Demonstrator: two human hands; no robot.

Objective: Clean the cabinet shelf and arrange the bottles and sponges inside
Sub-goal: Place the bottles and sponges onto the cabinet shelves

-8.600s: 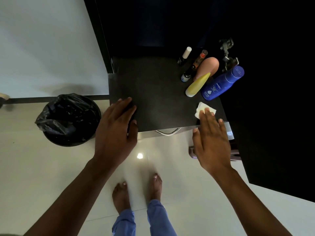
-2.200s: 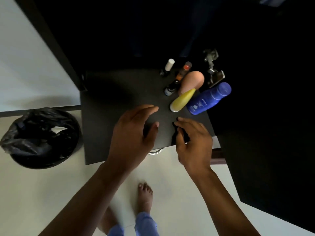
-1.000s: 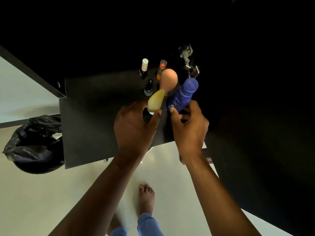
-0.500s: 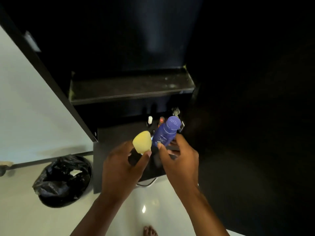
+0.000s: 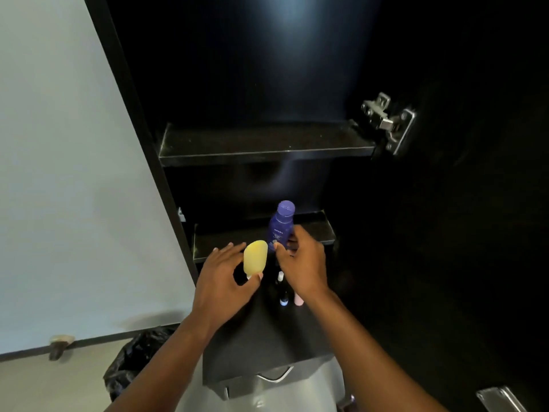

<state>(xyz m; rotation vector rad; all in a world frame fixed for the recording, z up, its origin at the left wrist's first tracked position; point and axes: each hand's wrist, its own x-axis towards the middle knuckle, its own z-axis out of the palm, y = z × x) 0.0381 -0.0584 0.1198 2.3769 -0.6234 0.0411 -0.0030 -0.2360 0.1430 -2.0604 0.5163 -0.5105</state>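
My right hand grips a blue Nivea bottle upright, its cap raised in front of the lower cabinet shelf. My left hand holds a yellow teardrop sponge between thumb and fingers, just left of the bottle. Below the hands, small bottles and a pink sponge tip stand on the black ledge, partly hidden by my right wrist. A higher black shelf sits bare above.
A black-bagged waste bin stands on the floor at the lower left. A white wall borders the cabinet's left side. A metal hinge is on the open dark door at the right. A drawer handle sits under the ledge.
Both hands have lifted the yellow sponge and the blue bottle off the ledge and up toward the lower shelf. The view has tilted upward, showing both shelves.
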